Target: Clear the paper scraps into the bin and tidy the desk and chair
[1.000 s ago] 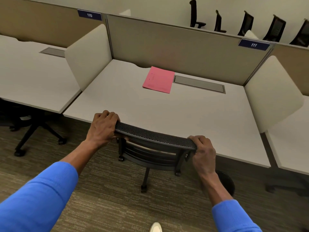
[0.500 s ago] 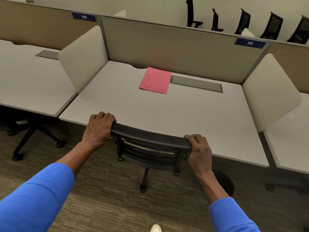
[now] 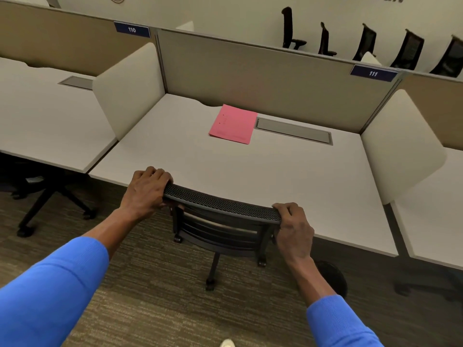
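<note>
The left hand (image 3: 146,190) is wrapping its grip fully around the left end of the curved top rail of the black mesh-backed office chair (image 3: 220,221), fingers curling over the far edge. The right hand (image 3: 293,231) is closing its grip on the right end of the same rail, fingers folding over the top and thumb side pressing against the frame below. Both arms are wearing bright blue knit sleeves (image 3: 50,291).

The chair is sitting at 6 o'clock of the pale grey rectangular desk (image 3: 288,186), its backrest overlapping the near edge and its seat hiding beneath the top. A flat pink paper folder (image 3: 233,123) is lying toward 12 o'clock, just beside the left end of a grey recessed cable hatch (image 3: 294,131). A dark round bin (image 3: 330,276) is standing on the carpet at about 5 o'clock, under the desk's near edge, partly hiding behind the right forearm.
</note>
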The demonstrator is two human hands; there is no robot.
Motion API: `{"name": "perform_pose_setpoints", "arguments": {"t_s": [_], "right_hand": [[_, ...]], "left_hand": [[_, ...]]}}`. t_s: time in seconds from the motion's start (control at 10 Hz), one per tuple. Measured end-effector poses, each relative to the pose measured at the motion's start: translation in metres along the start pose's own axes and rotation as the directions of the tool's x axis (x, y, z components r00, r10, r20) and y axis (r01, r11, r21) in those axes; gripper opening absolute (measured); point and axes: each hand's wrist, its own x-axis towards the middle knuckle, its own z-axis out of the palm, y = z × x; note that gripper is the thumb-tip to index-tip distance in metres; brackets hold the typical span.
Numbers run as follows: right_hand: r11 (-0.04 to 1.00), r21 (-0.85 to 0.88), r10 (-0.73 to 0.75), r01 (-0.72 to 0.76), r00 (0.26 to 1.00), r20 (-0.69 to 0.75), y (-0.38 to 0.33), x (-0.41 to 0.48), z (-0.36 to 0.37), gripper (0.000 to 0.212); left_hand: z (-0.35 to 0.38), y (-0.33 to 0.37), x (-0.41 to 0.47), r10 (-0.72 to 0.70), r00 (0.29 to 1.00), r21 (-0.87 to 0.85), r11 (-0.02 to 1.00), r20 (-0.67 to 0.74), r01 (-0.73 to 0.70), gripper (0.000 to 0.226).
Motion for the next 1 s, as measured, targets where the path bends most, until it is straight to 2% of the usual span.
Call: {"name": "perform_pose_setpoints", "arguments": {"t_s": [0.3, 0.5, 0.8, 0.9, 1.0], "right_hand": [[0.999, 0.020, -0.036, 0.035, 0.998, 0.059, -0.002, -0.001, -0.012, 0.057], [1.000, 0.022, -0.017, 0.015, 0.995, 0.098, -0.002, -0.001, -0.014, 0.067], [0.998, 0.034, -0.066, 0.060, 0.970, 0.232, -0.006, -0.004, -0.029, 0.095], [0.989, 0.140, -0.079, 0.043, 0.963, 0.256, -0.017, 0.004, -0.044, 0.105], [0.980, 0.197, -0.057, 0.018, 0.980, 0.191, -0.032, 0.028, -0.065, 0.108]], "left_hand": [[0.000, 0.002, 0.002, -0.046, 0.995, 0.041, 0.998, 0.092, 0.042, 0.064], [-0.007, 0.012, 0.000, -0.026, 0.989, 0.021, 1.000, 0.145, 0.023, 0.126], [-0.020, 0.024, -0.001, 0.021, 0.986, -0.046, 0.999, 0.167, -0.014, 0.114], [-0.036, 0.023, 0.007, 0.040, 0.993, -0.114, 0.993, 0.114, -0.027, 0.106], [-0.057, 0.019, 0.025, 0.025, 1.000, -0.145, 0.989, 0.003, -0.025, 0.103]]}}
